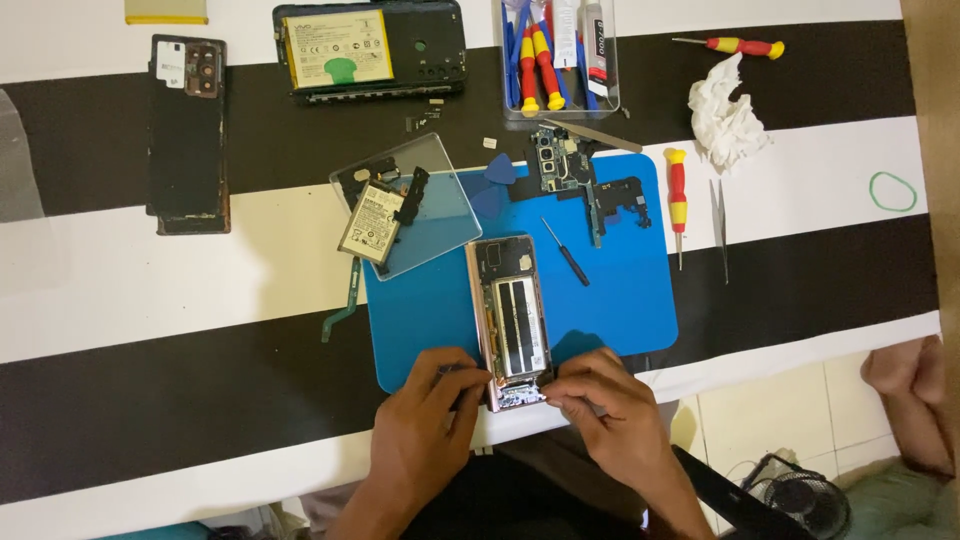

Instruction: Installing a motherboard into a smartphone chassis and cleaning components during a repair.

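Opened phone (512,320) lies lengthwise on the blue mat (620,300), its bottom end at the near edge of the surface, back cover off and innards up, likely so the lower end sits right under the hands.

Left hand (425,420) pinched closed on a small dark tool, tip touching the phone's lower left corner. Right hand (600,400) curled, fingertips gripping the lower right corner, seemingly steadying the frame.

Removed parts are parked farther up the mat: circuit board (575,170), blue pick (501,172), small black screwdriver (565,250). A clear plate (440,210) overlapping the mat's far left corner carries a loose battery (372,222).

Count: two other phone bodies toward the far left, one dark back cover (187,135) and one with its battery exposed (370,50). Two red-and-yellow screwdrivers loose at the right (677,195) (740,46), more in the clear tool box (560,60). One tweezers (720,215), one crumpled tissue (725,110), one green rubber band (892,191).
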